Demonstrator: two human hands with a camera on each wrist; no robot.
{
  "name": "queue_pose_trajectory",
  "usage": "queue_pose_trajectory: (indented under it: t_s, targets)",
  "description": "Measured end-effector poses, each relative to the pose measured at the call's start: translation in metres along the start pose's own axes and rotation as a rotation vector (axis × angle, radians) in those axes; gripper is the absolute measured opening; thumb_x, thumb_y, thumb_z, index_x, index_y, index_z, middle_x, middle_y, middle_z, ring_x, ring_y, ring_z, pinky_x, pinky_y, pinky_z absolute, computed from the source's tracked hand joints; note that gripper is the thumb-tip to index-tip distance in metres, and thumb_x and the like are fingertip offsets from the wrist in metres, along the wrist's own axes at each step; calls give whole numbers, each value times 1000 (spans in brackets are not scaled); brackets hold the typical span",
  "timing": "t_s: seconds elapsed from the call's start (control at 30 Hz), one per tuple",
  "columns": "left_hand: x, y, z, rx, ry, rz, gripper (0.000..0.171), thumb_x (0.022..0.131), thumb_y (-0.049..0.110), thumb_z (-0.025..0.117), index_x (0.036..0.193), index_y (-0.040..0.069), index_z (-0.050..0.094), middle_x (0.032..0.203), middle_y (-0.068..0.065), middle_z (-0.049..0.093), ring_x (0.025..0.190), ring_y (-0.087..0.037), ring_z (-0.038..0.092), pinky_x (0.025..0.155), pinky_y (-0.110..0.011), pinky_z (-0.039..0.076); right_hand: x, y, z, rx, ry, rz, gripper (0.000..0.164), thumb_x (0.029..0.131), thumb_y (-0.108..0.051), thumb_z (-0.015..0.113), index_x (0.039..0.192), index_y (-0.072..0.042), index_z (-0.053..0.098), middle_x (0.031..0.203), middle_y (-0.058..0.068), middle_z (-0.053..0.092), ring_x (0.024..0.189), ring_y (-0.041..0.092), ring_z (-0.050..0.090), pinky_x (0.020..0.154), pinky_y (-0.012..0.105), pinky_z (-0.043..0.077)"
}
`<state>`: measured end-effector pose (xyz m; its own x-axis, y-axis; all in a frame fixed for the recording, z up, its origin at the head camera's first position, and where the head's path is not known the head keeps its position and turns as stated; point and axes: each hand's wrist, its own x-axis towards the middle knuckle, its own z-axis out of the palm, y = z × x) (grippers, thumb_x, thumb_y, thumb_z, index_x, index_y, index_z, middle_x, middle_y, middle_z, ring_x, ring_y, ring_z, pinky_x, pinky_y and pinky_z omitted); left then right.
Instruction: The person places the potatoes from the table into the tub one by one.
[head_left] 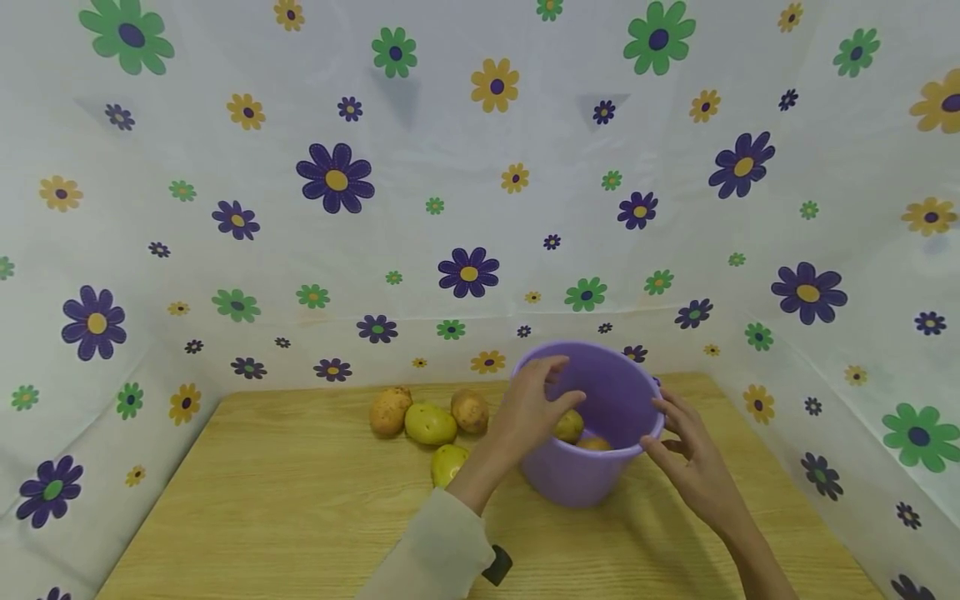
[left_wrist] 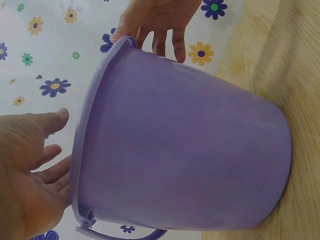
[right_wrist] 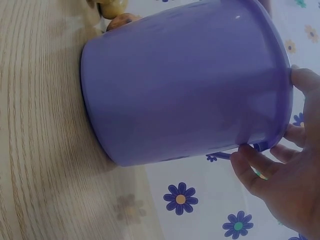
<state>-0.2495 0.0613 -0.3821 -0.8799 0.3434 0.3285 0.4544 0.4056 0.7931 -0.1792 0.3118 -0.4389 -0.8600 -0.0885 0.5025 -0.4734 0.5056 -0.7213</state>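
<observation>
A purple bucket [head_left: 577, 479] stands upright with its mouth tipped toward view; a potato [head_left: 568, 427] and the top of a browner one [head_left: 596, 444] show inside. My left hand [head_left: 525, 408] hangs over the bucket's left rim, thumb and fingers apart and nothing between them. In the left wrist view, its fingers [left_wrist: 57, 175] pass behind the rim. My right hand [head_left: 693, 467] holds the bucket's right rim, thumb and fingers spread along it. The right wrist view shows this hand [right_wrist: 290, 165] at the rim, close to where the handle [right_wrist: 220, 155] joins.
Left of the bucket, several potatoes lie on the wooden table [head_left: 300, 500]: a brown one [head_left: 390, 412], a greenish one [head_left: 430, 425], another brown one [head_left: 470, 411], and a yellow-green one [head_left: 448, 462] partly behind my left forearm. A flowered white sheet [head_left: 420, 242] surrounds the back and sides.
</observation>
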Motion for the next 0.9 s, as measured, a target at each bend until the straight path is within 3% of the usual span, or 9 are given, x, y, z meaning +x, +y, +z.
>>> queue_pose_trajectory:
  t_s: [0.33, 0.57, 0.9]
  targets:
    - [-9, -8, -21, -99, 62, 9, 53, 98, 27, 74, 144, 5, 57, 136, -10, 63, 124, -25, 59, 105, -43, 51, 0, -1, 0, 5, 2, -8, 52, 101, 1, 62, 149, 10, 44, 161, 23, 30, 124, 1, 51, 90, 10, 47]
    - [-19, -17, -39, -66, 102, 8, 52, 97, 25, 76, 142, 6, 59, 134, -9, 65, 119, -24, 63, 101, -37, 54, 0, 0, 0, 1, 1, -14, 53, 100, 1, 63, 149, 10, 44, 162, 22, 30, 123, 3, 52, 90, 10, 47]
    - [-36, -29, -56, -59, 146, 28, 50, 96, 16, 76, 141, 4, 59, 135, -12, 65, 117, -29, 64, 100, -43, 54, 0, -1, 1, -10, 3, -22, 52, 100, 1, 63, 148, 11, 45, 162, 23, 31, 123, 2, 51, 90, 8, 46]
